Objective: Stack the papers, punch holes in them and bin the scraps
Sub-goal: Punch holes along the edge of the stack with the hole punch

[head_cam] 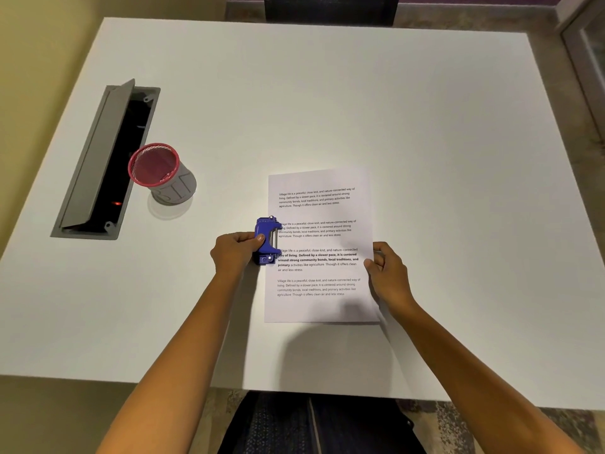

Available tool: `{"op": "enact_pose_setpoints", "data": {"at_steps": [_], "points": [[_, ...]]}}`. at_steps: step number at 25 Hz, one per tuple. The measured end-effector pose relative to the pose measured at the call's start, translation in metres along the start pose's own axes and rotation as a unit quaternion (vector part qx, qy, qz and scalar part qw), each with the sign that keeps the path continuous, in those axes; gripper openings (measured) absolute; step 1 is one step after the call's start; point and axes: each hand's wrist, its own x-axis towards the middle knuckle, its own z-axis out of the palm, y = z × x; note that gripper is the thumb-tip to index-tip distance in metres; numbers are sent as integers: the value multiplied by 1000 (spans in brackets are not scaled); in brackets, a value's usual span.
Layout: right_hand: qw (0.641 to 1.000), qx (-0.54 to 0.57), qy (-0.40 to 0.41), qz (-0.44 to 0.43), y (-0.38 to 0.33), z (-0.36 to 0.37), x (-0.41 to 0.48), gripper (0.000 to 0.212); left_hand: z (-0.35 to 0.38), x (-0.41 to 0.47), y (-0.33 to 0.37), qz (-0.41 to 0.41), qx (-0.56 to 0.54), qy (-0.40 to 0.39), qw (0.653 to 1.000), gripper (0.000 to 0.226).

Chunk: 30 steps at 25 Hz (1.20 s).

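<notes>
- Our left hand is curled around the blue hole punch, with the thumb on top and the fingers wrapped on its side.
- The punch sits just beside that hand, on the side toward our right hand, and its mouth is over the near edge of the papers.
- Our right hand pinches the far edge of the papers, thumb on top, and holds them still.
- The papers lie flat on the white table, between our two hands.
- To do this step well, we think we should push the papers all the way into the punch first.
- We should keep the edges lined up, so the holes match on every sheet.
- Then we press down hard and straight with the left hand, while the right hand stops the papers from sliding.
- The red mesh cup stands well away from our left hand, further out and to the outer side. It looks like the bin for the scraps.
- We count one punch, one cup and one pile of papers.
- We cannot tell how many sheets are in the pile.
- We see no scraps yet.
</notes>
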Motion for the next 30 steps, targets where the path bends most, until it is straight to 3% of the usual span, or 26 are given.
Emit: {"op": "enact_pose_setpoints", "data": {"at_steps": [3,7,15,21,24,30], "points": [[1000,7,-2,-1,-1,0,0,24,-1,5,10,-36,44,7,998,13],[1000,23,-19,7,2,-5,0,21,-1,9,20,-80,117,15,990,35],[998,43,-32,21,4,-6,4,25,0,17,22,-99,130,16,986,21],[1000,14,-13,20,5,-1,6,19,-5,17,14,-107,31,-1,994,9],[1000,-4,-3,10,5,1,5,20,-4,18,14,-105,47,27,993,24],[1000,-9,3,-9,4,2,4,23,-1,19,14,-96,69,26,993,22]]}}
